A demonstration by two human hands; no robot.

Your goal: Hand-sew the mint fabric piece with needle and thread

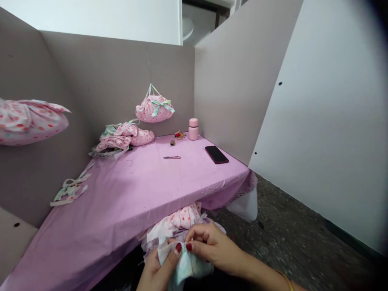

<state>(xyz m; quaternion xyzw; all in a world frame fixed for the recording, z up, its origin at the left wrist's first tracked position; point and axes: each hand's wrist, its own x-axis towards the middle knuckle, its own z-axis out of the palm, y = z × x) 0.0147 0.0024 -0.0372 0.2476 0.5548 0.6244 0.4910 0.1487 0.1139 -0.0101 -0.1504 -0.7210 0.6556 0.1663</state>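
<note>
Low at the front, my left hand pinches the upper edge of a pale mint-green cloth piece between thumb and fingers. My right hand is closed on the same edge, its thumb tip beside my left thumb. A thin, dark thread-like line runs down the cloth. Any needle between the right fingertips is too small or hidden to make out. Just beyond both hands, pink dotted fabric lies bunched below the table's front edge.
On the pink-covered table lie thread snips, a phone, a thread spool, a pink flask, fabric strips and a dotted fabric heap. A bow-tied dotted bundle hangs behind; another dotted bundle is at left.
</note>
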